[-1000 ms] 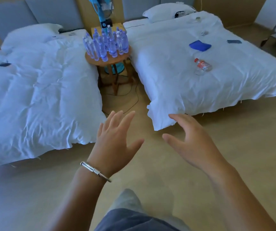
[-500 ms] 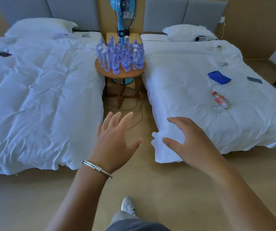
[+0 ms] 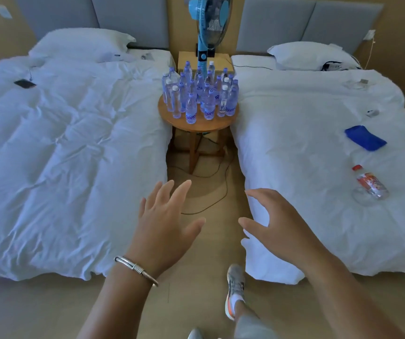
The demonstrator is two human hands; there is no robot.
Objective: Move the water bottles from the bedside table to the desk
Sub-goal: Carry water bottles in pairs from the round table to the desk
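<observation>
Room: two beds with white duvets, left bed (image 3: 69, 148) and right bed (image 3: 318, 155), grey headboards behind, a narrow aisle of tan floor (image 3: 196, 302) between them. At the head of the aisle stands a round wooden bedside table (image 3: 197, 123), its top crowded with upright water bottles (image 3: 200, 94) — roughly two dozen, clear with blue labels, packed close together. A blue standing fan (image 3: 207, 25) rises just behind them; cables trail on the floor under the table. On the right bed lie a single red-labelled bottle (image 3: 370, 185) on its side, a blue cloth (image 3: 365, 138) and some small items; a dark phone (image 3: 24, 83) lies on the left bed. Left hand (image 3: 164, 228), with a silver bangle (image 3: 135, 267) at the wrist, is held out with fingers spread, holding nothing. Right hand (image 3: 279, 226) is likewise empty, fingers loosely arched. Both hover at the foot of the aisle, well apart from the table. The desk is not in view. Progress judgement: no bottle is in hand, the table is full — transfer appears barely begun or not begun; essentially the whole cluster is left to carry.
</observation>
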